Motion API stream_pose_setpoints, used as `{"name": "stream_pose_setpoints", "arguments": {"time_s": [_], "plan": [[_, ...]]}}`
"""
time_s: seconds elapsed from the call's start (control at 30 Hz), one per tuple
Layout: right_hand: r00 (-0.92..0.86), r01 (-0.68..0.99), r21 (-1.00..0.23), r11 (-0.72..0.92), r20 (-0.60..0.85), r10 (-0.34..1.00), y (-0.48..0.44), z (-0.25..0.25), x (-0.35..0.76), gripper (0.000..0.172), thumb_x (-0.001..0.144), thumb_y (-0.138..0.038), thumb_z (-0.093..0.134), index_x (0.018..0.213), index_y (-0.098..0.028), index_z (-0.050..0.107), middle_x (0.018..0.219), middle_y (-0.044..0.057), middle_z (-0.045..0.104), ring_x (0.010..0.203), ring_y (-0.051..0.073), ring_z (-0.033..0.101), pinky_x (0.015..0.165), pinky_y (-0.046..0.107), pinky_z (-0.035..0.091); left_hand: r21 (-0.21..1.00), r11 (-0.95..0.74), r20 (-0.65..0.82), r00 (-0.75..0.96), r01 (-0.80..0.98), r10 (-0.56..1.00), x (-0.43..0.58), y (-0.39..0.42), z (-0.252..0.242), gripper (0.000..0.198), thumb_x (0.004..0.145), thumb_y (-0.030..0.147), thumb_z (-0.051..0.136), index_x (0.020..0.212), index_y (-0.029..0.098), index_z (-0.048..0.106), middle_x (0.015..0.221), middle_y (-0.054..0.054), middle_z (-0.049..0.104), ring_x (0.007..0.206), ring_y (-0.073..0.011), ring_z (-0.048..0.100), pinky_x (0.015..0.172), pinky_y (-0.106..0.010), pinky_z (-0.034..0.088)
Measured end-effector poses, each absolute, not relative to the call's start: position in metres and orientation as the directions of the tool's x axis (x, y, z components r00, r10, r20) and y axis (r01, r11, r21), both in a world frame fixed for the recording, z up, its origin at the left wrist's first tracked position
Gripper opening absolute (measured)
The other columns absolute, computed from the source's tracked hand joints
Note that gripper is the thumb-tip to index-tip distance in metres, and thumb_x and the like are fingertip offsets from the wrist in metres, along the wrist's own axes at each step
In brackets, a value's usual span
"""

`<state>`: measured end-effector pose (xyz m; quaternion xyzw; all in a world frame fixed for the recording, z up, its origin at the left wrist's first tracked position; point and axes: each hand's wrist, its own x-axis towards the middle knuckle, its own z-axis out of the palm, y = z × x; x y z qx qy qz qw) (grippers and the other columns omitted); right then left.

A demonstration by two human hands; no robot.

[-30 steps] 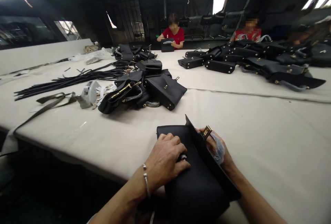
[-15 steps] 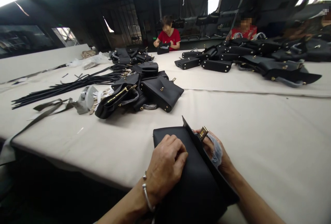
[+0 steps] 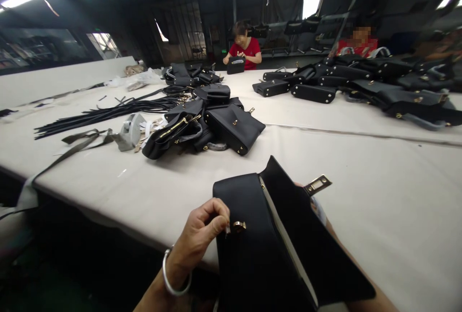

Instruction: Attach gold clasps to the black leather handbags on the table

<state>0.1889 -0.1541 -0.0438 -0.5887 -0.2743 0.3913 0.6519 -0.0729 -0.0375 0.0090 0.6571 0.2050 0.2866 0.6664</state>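
A black handbag [image 3: 249, 254] stands in front of me, its flap [image 3: 299, 216] swung up and to the right. A pale edge shows along the opening. On the bag's front is a small gold turn-lock [image 3: 238, 226], and a gold clasp plate [image 3: 318, 184] sticks out from the flap's edge. My left hand [image 3: 205, 223], with a silver bangle, pinches a small whitish scrap beside the lock; its kind is unclear. Behind the flap, my right hand [image 3: 327, 225] holds the bag near its plastic-wrapped handle [image 3: 318, 208]; most of its fingers are hidden.
Several black handbags [image 3: 234, 127] are heaped ahead, beside black straps [image 3: 108, 115] and a grey tape dispenser [image 3: 132, 131]. More bags [image 3: 312, 93] lie at the far right. Across the pale table [image 3: 361, 172], a person in red [image 3: 252, 50] handles a bag; another sits further right.
The flap has swung further open to the right, showing the turn-lock and the opening. My left hand has moved left and down off the bag's front, now pinching a small scrap.
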Motion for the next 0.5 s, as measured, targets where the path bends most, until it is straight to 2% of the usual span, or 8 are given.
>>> {"name": "stream_pose_setpoints", "arguments": {"time_s": [0.07, 0.17, 0.23, 0.33, 0.43, 0.5], "plan": [[0.526, -0.212, -0.977, 0.000, -0.114, 0.843, -0.153, -0.041, 0.186, 0.042, 0.072, -0.055, 0.071, 0.101, -0.025, 0.065, 0.093, 0.006, 0.074, 0.084, 0.027, 0.069, 0.075, 0.037, 0.058, 0.996, 0.006, 0.067, 0.760, -0.093, 0.646, -0.087, -0.036, 0.001, 0.029, 0.091, 0.039, 0.062, 0.075, 0.016, 0.056, 0.076, -0.002, 0.055, 0.069, -0.0137, 0.053, 0.067, -0.026, 0.043], [0.546, -0.225, -0.974, -0.005, -0.130, 0.828, -0.149, -0.033, 0.179, 0.037, 0.073, -0.051, 0.071, 0.099, -0.026, 0.066, 0.096, 0.005, 0.075, 0.087, 0.024, 0.070, 0.078, 0.034, 0.058, 0.998, 0.065, -0.061, 0.717, 0.023, 0.694, -0.111, -0.035, -0.009, 0.025, 0.088, 0.037, 0.066, 0.076, 0.016, 0.059, 0.076, -0.002, 0.056, 0.070, -0.0144, 0.055, 0.069, -0.026, 0.045], [0.548, -0.232, -0.973, 0.000, -0.131, 0.826, -0.148, -0.029, 0.177, 0.034, 0.074, -0.050, 0.070, 0.098, -0.027, 0.066, 0.094, 0.004, 0.075, 0.086, 0.023, 0.070, 0.077, 0.033, 0.058, 0.988, 0.128, -0.157, 0.629, 0.091, 0.761, -0.131, -0.034, -0.015, 0.024, 0.082, 0.040, 0.072, 0.085, 0.018, 0.062, 0.076, -0.001, 0.057, 0.068, -0.0146, 0.057, 0.067, -0.026, 0.046], [0.531, -0.244, -0.970, 0.000, -0.133, 0.837, -0.147, -0.026, 0.176, 0.036, 0.072, -0.051, 0.071, 0.098, -0.026, 0.066, 0.091, 0.004, 0.075, 0.083, 0.024, 0.070, 0.074, 0.035, 0.058, 0.965, 0.194, -0.254, 0.454, 0.175, 0.854, -0.169, -0.034, -0.026, 0.038, 0.073, 0.048, 0.078, 0.092, 0.020, 0.063, 0.072, 0.001, 0.059, 0.064, -0.0150, 0.057, 0.063, -0.025, 0.047], [0.541, -0.262, -0.965, -0.008, -0.154, 0.827, -0.146, -0.023, 0.176, 0.036, 0.071, -0.051, 0.072, 0.095, -0.026, 0.066, 0.087, 0.003, 0.074, 0.082, 0.024, 0.069, 0.074, 0.035, 0.057, 0.923, 0.222, -0.310, 0.267, 0.314, 0.912, -0.212, -0.032, -0.038, 0.053, 0.062, 0.062, 0.080, 0.091, 0.020, 0.065, 0.062, 0.002, 0.060, 0.058, -0.0166, 0.058, 0.060, -0.025, 0.049], [0.548, -0.276, -0.961, -0.008, -0.164, 0.820, -0.146, -0.021, 0.175, 0.035, 0.070, -0.052, 0.073, 0.092, -0.026, 0.066, 0.083, 0.002, 0.073, 0.079, 0.023, 0.069, 0.072, 0.034, 0.057, 0.869, 0.239, -0.337, 0.165, 0.433, 0.927, -0.237, -0.031, -0.047, 0.057, 0.057, 0.070, 0.078, 0.080, 0.020, 0.065, 0.059, 0.001, 0.060, 0.054, -0.0182, 0.057, 0.054, -0.027, 0.049]]}}
